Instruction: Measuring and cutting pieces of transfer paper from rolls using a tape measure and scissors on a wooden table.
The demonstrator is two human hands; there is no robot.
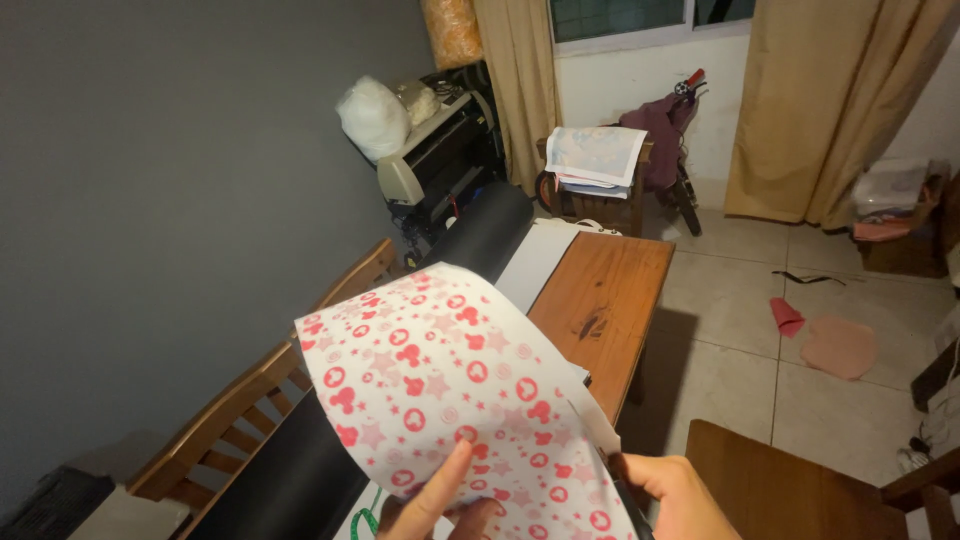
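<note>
Both hands (560,500) perhaps half cut off

- Printed sheet (440,400): white, flexible, covered in a red and pink pattern of stars, circles and round-eared heads.
- State: bent into an arch, printed face up and toward the camera, far edge curling down toward the desk (600,300).
- Pose: lifted above the desk's near end, lower right corner runs out of frame at the bottom.
- Support: left hand (440,505) has fingers on the printed face near the bottom edge; right hand (680,495) sits at the sheet's right edge, grip hidden.
</note>
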